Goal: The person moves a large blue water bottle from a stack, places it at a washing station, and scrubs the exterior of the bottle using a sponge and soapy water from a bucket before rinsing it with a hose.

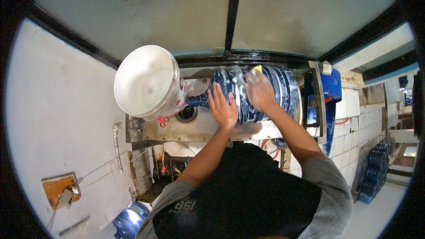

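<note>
A large blue plastic water jug [282, 89], streaked with white suds, lies on its side across a metal sink counter [212, 132], its neck pointing left. My left hand [222, 106] rests flat on the jug's shoulder, fingers extended. Over the jug's ribbed middle, my right hand [259, 89] is blurred and presses a yellow sponge or cloth [257, 69], of which only an edge shows past the fingers. Below the jug's neck sits a round dark drain [186, 113]. Red-handled scissors [163, 121] lie left of the drain.
A white plastic bucket [146, 81] stands at the counter's left end. Dark-framed panels rise behind. A blue container [330, 84] is at the right, beyond a metal upright. Another jug [131, 219] lies low at left; several stacked jugs [375, 169] stand far right.
</note>
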`<state>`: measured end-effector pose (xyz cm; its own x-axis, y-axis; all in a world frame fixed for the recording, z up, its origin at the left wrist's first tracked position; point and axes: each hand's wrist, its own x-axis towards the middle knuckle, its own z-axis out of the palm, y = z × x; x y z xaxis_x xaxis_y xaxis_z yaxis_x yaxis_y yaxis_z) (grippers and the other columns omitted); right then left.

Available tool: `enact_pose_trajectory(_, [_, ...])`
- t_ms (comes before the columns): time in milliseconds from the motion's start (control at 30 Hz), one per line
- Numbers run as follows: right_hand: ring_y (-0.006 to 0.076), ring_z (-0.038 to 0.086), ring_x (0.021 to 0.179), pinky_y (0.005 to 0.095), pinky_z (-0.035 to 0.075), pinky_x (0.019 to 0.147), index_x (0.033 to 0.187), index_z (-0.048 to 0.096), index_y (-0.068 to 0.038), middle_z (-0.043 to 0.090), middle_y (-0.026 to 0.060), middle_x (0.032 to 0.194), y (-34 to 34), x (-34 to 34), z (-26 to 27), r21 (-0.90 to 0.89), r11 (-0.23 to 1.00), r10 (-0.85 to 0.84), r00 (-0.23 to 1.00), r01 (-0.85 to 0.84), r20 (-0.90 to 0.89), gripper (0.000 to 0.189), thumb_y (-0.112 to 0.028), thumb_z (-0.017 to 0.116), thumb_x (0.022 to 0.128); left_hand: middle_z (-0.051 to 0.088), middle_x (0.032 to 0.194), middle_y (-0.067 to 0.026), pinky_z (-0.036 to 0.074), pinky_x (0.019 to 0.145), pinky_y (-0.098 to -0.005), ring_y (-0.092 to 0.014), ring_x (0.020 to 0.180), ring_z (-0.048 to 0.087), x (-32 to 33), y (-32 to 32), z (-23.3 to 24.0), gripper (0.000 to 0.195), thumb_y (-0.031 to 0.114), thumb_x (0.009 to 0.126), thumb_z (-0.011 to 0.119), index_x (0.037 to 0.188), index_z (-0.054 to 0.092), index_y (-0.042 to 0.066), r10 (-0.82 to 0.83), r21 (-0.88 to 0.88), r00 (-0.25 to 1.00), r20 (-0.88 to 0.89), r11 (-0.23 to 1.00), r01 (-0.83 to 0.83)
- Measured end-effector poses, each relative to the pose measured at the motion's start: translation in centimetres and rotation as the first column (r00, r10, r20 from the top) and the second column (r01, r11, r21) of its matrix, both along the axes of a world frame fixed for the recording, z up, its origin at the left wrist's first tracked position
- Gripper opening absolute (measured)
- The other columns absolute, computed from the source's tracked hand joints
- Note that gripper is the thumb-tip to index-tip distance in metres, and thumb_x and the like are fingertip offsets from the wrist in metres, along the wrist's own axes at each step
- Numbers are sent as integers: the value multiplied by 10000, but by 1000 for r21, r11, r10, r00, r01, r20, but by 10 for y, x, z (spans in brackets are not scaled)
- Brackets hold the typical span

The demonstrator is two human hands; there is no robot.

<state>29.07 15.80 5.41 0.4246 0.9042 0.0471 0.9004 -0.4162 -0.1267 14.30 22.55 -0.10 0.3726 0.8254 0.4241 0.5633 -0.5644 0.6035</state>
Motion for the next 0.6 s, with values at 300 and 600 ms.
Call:
enact_pose_trajectory(300, [409, 550, 1329, 515, 419, 1126, 1213, 711, -1, 611, 264, 1366, 37, 127, -19, -473, 838, -437, 854, 272, -283, 622, -492, 369, 1046, 470, 1541, -191, 339, 1168, -532, -457, 1407, 420, 1, -2, 1, 599, 211, 974, 611, 1496, 435, -25, -107, -2, 994, 11, 994, 107])
enact_pose_trajectory(600, [367, 448, 1411, 544, 305, 1190, 1400, 572, -73, 499, 190, 1502, -67, 3, -1, 351, 918, -192, 981, 183, -10, 425, -223, 523, 1006, 500, 1508, -204, 355, 1166, -498, -453, 1383, 445, 1, 7, 1, 546, 205, 1000, 586, 1474, 459, -35, -66, 50, 998, -1, 997, 66])
